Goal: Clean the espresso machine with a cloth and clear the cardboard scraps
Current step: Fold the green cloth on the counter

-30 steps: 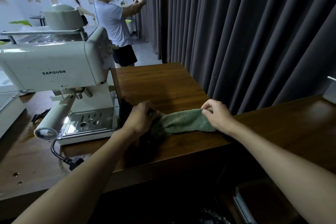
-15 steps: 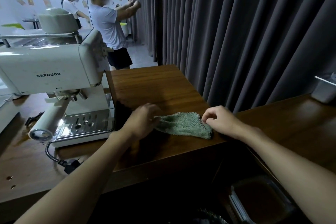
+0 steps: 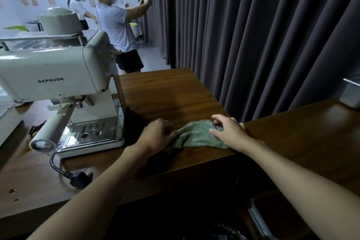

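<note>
A green terry cloth (image 3: 196, 135) lies on the raised wooden shelf (image 3: 165, 93), bunched between my two hands. My left hand (image 3: 156, 136) grips its left end with curled fingers. My right hand (image 3: 228, 132) lies on its right end, fingertips pinching the far edge. The white espresso machine (image 3: 58, 76) stands to the left on the lower wooden counter (image 3: 29, 177), its portafilter handle (image 3: 52, 128) pointing toward me. Two small brown scraps (image 3: 13, 195) lie on the counter at the lower left.
The machine's black plug and cord (image 3: 78, 178) lie on the counter in front of the drip tray (image 3: 91, 134). Dark curtains (image 3: 253, 35) hang close behind the shelf. Two people (image 3: 115, 25) with headsets stand in the background. A grey box (image 3: 350, 93) sits far right.
The stretched cloth was laid flat, then gathered. My right hand moved from its far corner onto its right end; my left hand stayed gripping the left end.
</note>
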Available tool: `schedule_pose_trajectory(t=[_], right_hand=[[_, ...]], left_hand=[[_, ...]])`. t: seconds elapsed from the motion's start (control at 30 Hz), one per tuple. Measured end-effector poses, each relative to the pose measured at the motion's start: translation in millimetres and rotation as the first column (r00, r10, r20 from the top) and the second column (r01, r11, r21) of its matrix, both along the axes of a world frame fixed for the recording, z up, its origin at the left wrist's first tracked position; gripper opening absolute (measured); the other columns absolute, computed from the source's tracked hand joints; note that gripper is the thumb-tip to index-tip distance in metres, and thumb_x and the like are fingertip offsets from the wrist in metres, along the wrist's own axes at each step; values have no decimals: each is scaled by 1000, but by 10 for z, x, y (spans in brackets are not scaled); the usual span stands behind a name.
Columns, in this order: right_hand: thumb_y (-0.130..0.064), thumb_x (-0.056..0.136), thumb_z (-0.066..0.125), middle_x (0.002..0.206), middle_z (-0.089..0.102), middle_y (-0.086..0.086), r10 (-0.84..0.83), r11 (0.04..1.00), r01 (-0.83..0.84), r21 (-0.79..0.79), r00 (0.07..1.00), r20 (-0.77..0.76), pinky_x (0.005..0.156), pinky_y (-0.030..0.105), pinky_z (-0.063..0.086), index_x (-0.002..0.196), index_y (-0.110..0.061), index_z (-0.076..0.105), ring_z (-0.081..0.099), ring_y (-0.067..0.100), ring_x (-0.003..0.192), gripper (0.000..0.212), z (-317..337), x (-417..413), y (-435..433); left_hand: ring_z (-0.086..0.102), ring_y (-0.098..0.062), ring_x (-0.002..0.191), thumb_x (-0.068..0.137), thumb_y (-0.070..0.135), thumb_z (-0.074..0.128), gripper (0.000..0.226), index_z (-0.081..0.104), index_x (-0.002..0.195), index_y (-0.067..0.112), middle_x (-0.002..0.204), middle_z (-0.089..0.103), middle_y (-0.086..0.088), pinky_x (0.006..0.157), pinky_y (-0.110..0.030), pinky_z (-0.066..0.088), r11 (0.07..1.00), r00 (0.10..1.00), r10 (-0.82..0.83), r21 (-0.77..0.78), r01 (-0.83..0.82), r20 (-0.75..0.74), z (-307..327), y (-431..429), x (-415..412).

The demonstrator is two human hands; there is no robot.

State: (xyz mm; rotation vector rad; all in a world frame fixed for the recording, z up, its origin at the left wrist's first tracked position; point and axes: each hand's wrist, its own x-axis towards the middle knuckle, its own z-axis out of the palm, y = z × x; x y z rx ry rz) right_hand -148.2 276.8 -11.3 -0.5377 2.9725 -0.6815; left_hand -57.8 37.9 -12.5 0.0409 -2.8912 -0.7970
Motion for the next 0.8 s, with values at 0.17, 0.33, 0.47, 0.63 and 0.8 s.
schedule_pose_trajectory(t=[0.17,0.33,0.47,0.63,0.8], right_hand=[[-40,88,64,101,61,-12,-56,979,63,-193,998,40,104,45,35,134,-26,50,55,18,108,50,-49,-140,-173],[-33,92,60,84,62,-13,-130,979,131,-154,991,13,97,38,31,106,-28,68,57,18,101,17,-79,-164,-265],[-17,95,56,70,57,-4,-82,869,108,-482,994,76,65,31,43,94,-15,62,52,14,64,6,87,-148,-187],[-9,93,52,69,54,11,20,759,126,-639,976,216,61,33,37,94,-9,61,47,22,66,9,275,-35,3],[2,90,53,56,45,3,107,840,42,-540,965,241,45,18,30,82,-10,61,37,11,50,16,219,158,227]], left_hand=[[63,-19,90,93,30,71,18,78,99,15,98,68,1,80,-37,55,999,1000,-12,32,12,6,-45,22,-50],[64,-11,82,95,22,69,8,73,93,14,91,68,4,65,-18,45,985,1000,6,170,-1,-27,-25,19,-53],[66,-10,86,97,20,65,10,66,87,22,91,70,4,74,-28,53,966,996,-8,258,31,-90,77,-46,-86],[66,-17,105,94,39,65,32,70,117,18,114,72,1,93,-44,54,985,997,-71,156,67,20,145,-22,-155],[45,-23,130,91,55,62,38,63,127,43,133,54,5,110,-53,34,966,969,-147,-182,184,199,163,103,-162]])
